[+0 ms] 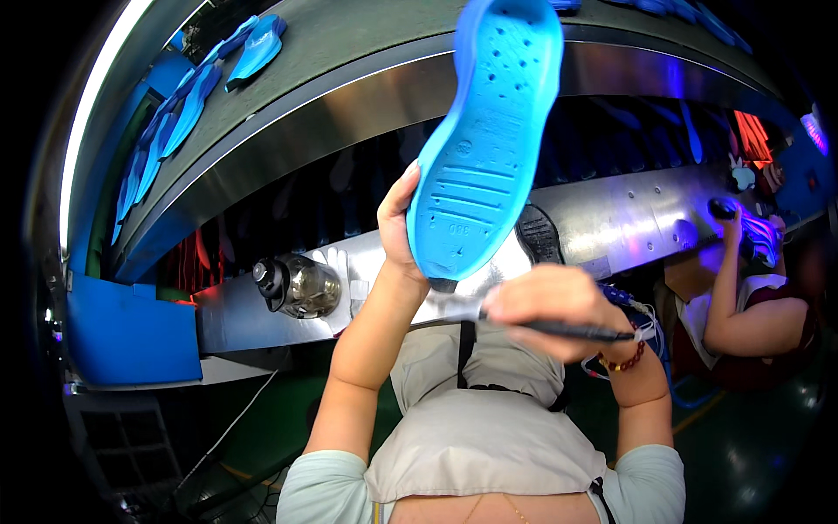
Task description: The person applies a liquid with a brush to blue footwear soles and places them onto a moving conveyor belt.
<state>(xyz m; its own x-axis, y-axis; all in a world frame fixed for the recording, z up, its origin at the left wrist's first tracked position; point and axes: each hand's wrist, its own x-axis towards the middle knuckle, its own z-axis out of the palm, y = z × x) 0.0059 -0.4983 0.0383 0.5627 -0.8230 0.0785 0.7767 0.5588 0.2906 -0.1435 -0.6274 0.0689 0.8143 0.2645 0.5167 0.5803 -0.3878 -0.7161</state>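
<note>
My left hand (397, 231) holds a blue shoe insole (484, 144) upright by its heel end, with the ribbed underside facing me. My right hand (550, 310) is closed around a thin dark pen-like tool (576, 331) just below the insole's heel. The tool's front end lies near the lower edge of the insole. A red bead bracelet (624, 360) sits on my right wrist.
A shiny metal conveyor rail (611, 214) curves across in front of me, and several blue insoles (188, 105) lie on the belt above at the left. A clear bottle (301, 286) rests on the ledge. A blue bin (131, 336) stands at the left. Another person (742, 306) works at the right.
</note>
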